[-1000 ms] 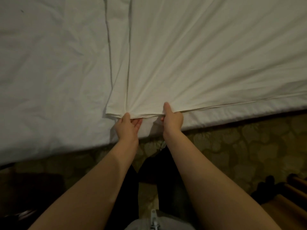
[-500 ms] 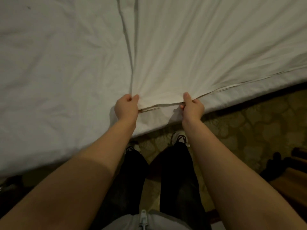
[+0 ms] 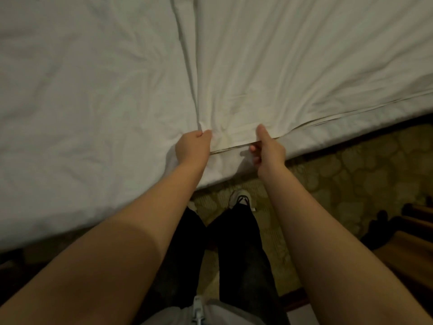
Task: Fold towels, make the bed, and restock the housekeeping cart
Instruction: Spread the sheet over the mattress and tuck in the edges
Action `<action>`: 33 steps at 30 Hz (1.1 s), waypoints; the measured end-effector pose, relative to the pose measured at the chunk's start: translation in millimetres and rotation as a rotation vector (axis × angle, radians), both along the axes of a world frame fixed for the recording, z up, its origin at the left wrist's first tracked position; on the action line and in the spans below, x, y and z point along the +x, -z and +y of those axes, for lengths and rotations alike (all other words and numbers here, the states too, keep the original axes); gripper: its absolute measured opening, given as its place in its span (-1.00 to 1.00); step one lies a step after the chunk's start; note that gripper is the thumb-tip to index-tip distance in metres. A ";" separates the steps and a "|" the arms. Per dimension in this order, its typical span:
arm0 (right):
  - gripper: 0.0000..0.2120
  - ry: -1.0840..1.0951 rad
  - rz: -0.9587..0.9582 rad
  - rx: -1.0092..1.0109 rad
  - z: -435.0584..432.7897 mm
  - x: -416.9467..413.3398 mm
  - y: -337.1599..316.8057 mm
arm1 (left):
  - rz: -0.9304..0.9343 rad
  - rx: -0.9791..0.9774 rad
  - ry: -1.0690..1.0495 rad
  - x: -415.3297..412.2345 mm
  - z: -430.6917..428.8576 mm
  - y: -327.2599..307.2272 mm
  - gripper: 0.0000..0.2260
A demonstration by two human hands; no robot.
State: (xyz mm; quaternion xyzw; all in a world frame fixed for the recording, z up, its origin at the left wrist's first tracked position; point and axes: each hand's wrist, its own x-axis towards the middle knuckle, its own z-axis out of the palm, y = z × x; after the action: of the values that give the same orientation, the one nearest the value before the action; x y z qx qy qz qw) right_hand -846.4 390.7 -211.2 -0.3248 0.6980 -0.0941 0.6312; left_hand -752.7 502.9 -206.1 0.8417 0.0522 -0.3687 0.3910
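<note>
Dim bedroom, patterned carpet (image 3: 351, 174) beside a white bed (image 3: 70, 109). Top sheet (image 3: 293, 73) spread over the right half, its hem at the near edge. Left hand (image 3: 193, 146) fisted round the bunched corner; right hand (image 3: 269, 151) pinching the hem, thumb on top, fingers curled beneath. Probably held so to draw the cloth taut and square it to the mattress edge. Set wider apart than a second ago, when the corner lay just left of the left hand.

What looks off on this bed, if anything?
Nothing is spilled or torn. The top sheet is not flat: creases fan out from the hem where the left hand and right hand hold it. It covers only the right part of the bed, with its side edge running slantwise.
</note>
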 end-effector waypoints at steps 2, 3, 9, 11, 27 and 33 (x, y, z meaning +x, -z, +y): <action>-0.75 -0.065 0.036 -0.006 5.4 4.1 -2.6 | -0.035 -0.011 -0.037 -4.8 4.8 0.5 -0.59; -0.74 -0.070 0.046 -0.019 7.8 5.7 -3.3 | -0.040 -0.022 -0.056 -7.8 7.3 1.1 -0.58; -0.72 -0.015 0.054 -0.039 14.3 6.4 -5.8 | -0.009 -0.043 -0.141 -12.8 10.9 -0.9 -0.57; -0.69 -0.046 0.082 -0.055 15.5 5.7 -5.7 | 0.005 -0.042 -0.162 -13.0 10.1 -0.7 -0.58; -0.83 -0.873 0.202 -0.709 -29.0 108.1 -25.9 | -0.149 0.048 0.146 75.7 -39.1 -17.0 -0.72; -0.79 -1.028 0.172 -0.737 -82.0 152.5 -8.8 | -0.140 0.014 -0.030 142.2 -102.5 -10.3 -0.72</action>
State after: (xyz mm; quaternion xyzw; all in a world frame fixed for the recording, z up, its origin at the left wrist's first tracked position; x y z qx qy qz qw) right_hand -693.9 308.7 -202.4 -0.8206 0.4229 0.0134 0.3843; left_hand -610.5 400.4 -195.8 0.8673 0.0402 -0.3025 0.3932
